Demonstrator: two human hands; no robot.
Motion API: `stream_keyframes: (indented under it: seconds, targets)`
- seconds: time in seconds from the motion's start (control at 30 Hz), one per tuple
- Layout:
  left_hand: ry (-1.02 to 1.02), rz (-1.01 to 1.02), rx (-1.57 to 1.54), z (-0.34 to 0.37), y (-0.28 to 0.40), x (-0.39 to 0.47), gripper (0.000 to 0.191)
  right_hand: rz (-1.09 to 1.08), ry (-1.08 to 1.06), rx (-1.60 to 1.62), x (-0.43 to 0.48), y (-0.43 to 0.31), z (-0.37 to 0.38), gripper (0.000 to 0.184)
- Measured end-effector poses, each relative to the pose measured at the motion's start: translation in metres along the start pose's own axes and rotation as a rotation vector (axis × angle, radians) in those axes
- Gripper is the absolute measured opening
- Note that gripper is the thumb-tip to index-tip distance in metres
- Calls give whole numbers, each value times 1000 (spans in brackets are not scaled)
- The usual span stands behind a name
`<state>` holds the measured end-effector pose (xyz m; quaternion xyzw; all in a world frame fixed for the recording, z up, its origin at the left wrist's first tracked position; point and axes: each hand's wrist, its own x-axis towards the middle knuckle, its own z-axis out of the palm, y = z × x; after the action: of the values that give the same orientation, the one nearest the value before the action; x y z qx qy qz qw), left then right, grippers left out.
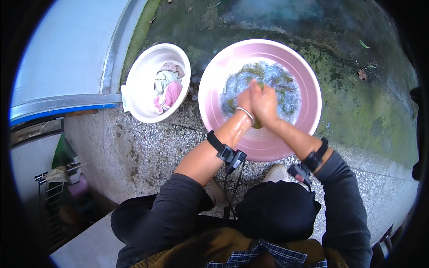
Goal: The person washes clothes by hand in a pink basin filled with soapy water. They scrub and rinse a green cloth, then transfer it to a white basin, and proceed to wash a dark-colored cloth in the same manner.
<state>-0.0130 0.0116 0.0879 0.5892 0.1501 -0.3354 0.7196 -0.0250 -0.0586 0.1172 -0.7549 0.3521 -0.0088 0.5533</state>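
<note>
My left hand (245, 101), with a silver bangle (246, 114) at its wrist, is pressed against my right hand (265, 103) over a pink plastic basin (310, 90). Both are wet and clasp a piece of green cloth (257, 125); bits of it show above and below the fingers, while the rest is hidden. Foamy water (234, 82) fills the basin's bottom. More green-brown cloth (253, 68) lies soaking in the suds, its shape too blurred to tell.
Left of the pink basin stands a white plastic basin (140, 87) with crumpled pink (172, 95) and pale cloths in it. A metal-framed panel (110, 67) borders the left side. Mossy concrete (348, 110) lies to the right. My shoe (276, 173) is near the pink basin's front rim.
</note>
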Motion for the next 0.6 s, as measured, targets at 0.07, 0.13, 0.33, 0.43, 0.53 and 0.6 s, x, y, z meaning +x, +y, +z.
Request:
stream_keyframes:
  seconds: [0.07,0.13,0.33,0.43,0.53,0.6]
  targets:
    - [-38,-482,-395,-1,6,-4,29,-68,229,-237,25,12,-5,48]
    - [-162,-429,-371,-4,13,3,28,-64,235,-323,53,28,-11,42]
    - [238,133,957,-31,0,56,44,-441,-168,-643,85,91,-13,38]
    - [31,-46,1515,-44,-13,66,45,-568,-546,-834,67,97,-10,39]
    - [-31,-29,1701,-52,-12,69,49,-337,-459,-844,48,90,-9,38]
    - [-3,-88,1583,-54,-9,69,53,-468,-375,-1013,42,84,-13,37]
